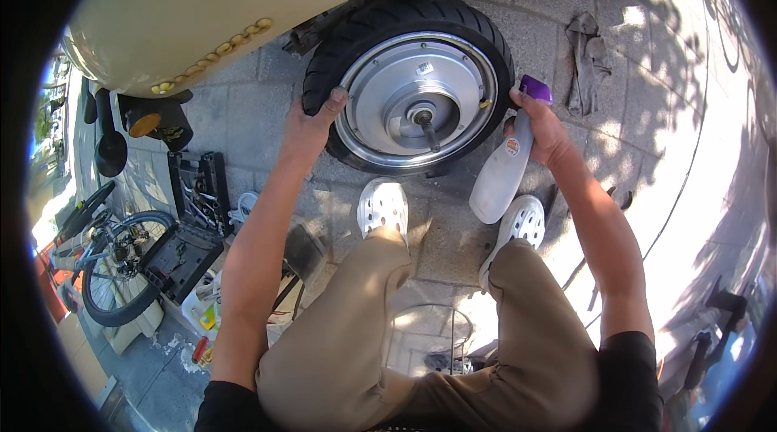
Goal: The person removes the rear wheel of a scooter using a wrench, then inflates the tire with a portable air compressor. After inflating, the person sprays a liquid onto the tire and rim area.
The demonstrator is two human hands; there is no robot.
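A small scooter wheel (417,96) with a black tyre, silver hub and short axle stands upright on the paving under a cream scooter body (218,3). My left hand (312,120) grips the tyre's left side. My right hand (541,128) holds a white squeeze bottle (502,173) with a purple cap against the tyre's right edge, bottle body hanging downward. My white perforated shoes (383,207) sit just below the wheel.
An open black tool case (198,189) with wrenches lies at the left, beside a bicycle wheel (121,270) and small cans. A grey rag (589,59) lies on the pavers at upper right. A thin cable (688,181) runs along the right.
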